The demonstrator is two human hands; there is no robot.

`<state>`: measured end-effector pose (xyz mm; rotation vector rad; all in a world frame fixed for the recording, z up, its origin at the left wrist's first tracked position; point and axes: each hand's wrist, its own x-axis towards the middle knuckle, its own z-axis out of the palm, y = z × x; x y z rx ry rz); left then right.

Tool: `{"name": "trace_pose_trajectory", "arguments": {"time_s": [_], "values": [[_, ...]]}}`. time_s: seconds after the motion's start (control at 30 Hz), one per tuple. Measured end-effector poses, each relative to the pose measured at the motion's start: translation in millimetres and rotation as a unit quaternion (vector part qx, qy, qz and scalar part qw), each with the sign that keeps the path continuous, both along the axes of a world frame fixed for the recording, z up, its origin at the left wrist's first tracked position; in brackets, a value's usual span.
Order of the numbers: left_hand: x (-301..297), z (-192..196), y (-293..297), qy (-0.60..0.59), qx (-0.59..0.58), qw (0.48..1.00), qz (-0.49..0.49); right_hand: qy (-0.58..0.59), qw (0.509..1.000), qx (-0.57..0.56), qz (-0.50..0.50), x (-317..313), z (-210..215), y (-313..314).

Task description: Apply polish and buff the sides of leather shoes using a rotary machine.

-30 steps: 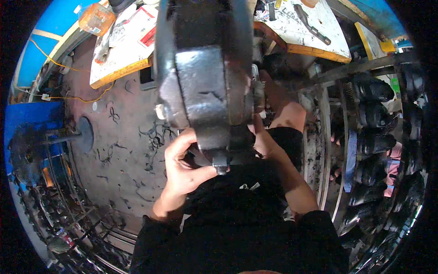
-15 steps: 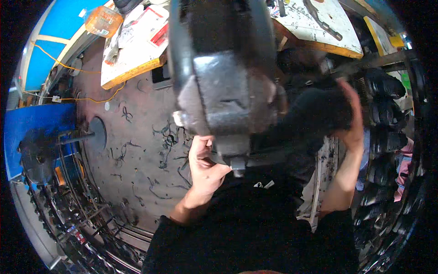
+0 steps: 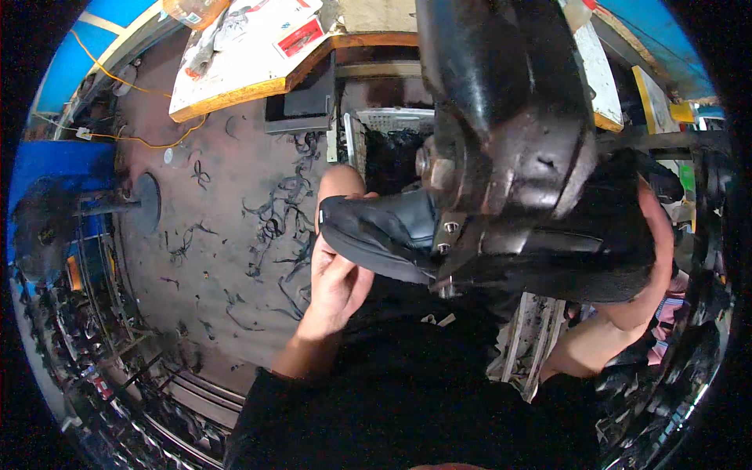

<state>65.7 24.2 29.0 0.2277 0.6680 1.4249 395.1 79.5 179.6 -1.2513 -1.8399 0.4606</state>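
Note:
A black leather shoe (image 3: 392,231) lies sideways in front of me, toe to the left, partly hidden behind a big dark metal machine head (image 3: 501,141). My left hand (image 3: 337,270) grips the toe end from below, thumb over the sole edge. My right hand (image 3: 646,266) wraps around the heel end at the right. The middle of the shoe sits under the machine's bolted lower part (image 3: 446,235).
A brown floor (image 3: 227,258) strewn with black leather trimmings spreads to the left. A white-topped bench (image 3: 243,55) with papers stands at the back. A white crate (image 3: 384,133) sits behind the shoe. Racks of dark shoes (image 3: 78,352) curve along the left and right (image 3: 689,352) edges.
The shoe has turned sideways and come out from behind the machine head, toe now pointing left. My right hand has swung out to the right onto the heel; my left stays on the toe.

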Motion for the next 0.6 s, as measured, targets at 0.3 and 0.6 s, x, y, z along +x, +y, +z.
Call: {"name": "trace_pose_trajectory", "arguments": {"time_s": [0.3,0.6], "values": [[-58,-7,-18,0.072,0.009,0.992,0.102,0.082,0.993,-0.038,0.073,-53,-40,-4],[-91,23,-20,0.36,0.095,0.9,0.224,0.194,0.947,-0.238,0.096,-97,-59,-20]]}}
